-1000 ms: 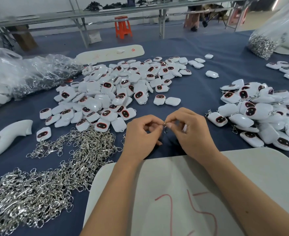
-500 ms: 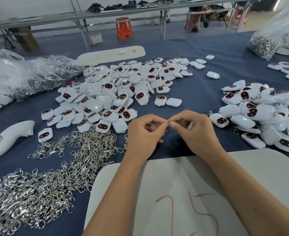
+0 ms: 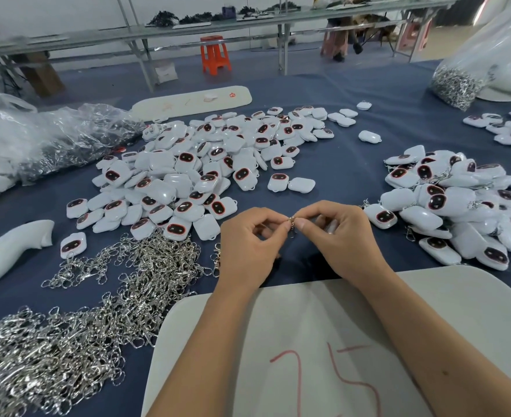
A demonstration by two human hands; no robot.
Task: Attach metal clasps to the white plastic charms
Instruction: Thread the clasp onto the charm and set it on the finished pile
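Both hands, left hand (image 3: 248,251) and right hand (image 3: 347,239), pinch 1 clasp (image 3: 291,221); finished charms (image 3: 453,206) lie right, a larger unclasped pile (image 3: 188,176) remains left.

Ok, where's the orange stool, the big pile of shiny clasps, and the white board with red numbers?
orange stool (image 3: 215,54), head view, on its legs.
pile of clasps (image 3: 76,335), head view, middle of the heap.
white board (image 3: 332,320), head view, bare part above the red numbers.

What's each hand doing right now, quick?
Left hand: fingers pinch the metal clasp.
Right hand: fingertips pinch the same clasp from the other side; a white charm shows under its curled fingers.
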